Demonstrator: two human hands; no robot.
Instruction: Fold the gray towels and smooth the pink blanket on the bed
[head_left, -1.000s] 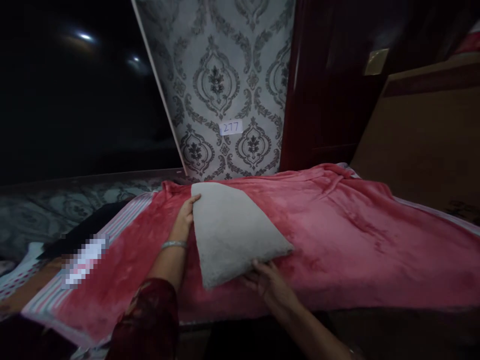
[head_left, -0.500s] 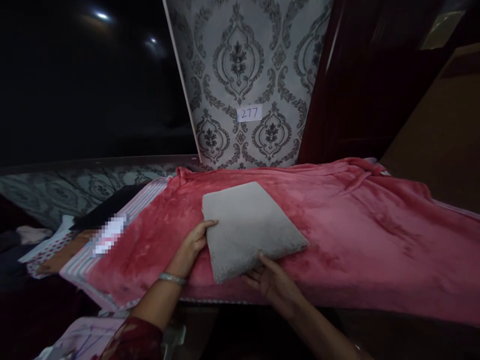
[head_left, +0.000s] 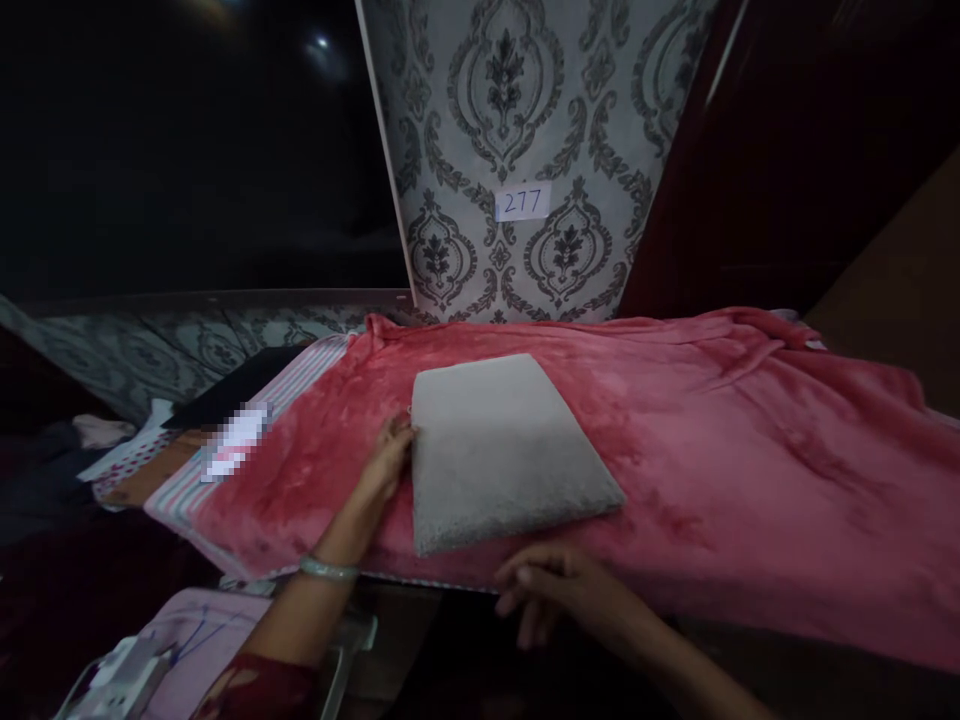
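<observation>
A light grey, folded plush cloth (head_left: 502,450), four-sided with a fuzzy near edge, lies on a pink-red blanket (head_left: 712,460). At its left edge, my left hand (head_left: 390,455) is closed with the thumb and fingertips against the border; part of the fingers is hidden there. My right hand (head_left: 555,585) is off the cloth, just below its near edge by the blanket's front side. Its fingers are loosely bent and apart, with nothing in them.
Behind the blanket stand a patterned wall with a paper label (head_left: 523,202) and a large dark screen (head_left: 187,150). Dark red panelling (head_left: 765,160) rises at the right. Clothes (head_left: 127,460) lie at the left, and a pale pink item (head_left: 199,625) is at the lower left.
My right hand has let go of the cloth's near edge and drawn back towards me. The cloth now lies flatter, and my left thumb has slid off its top to the edge. The view has shifted slightly.
</observation>
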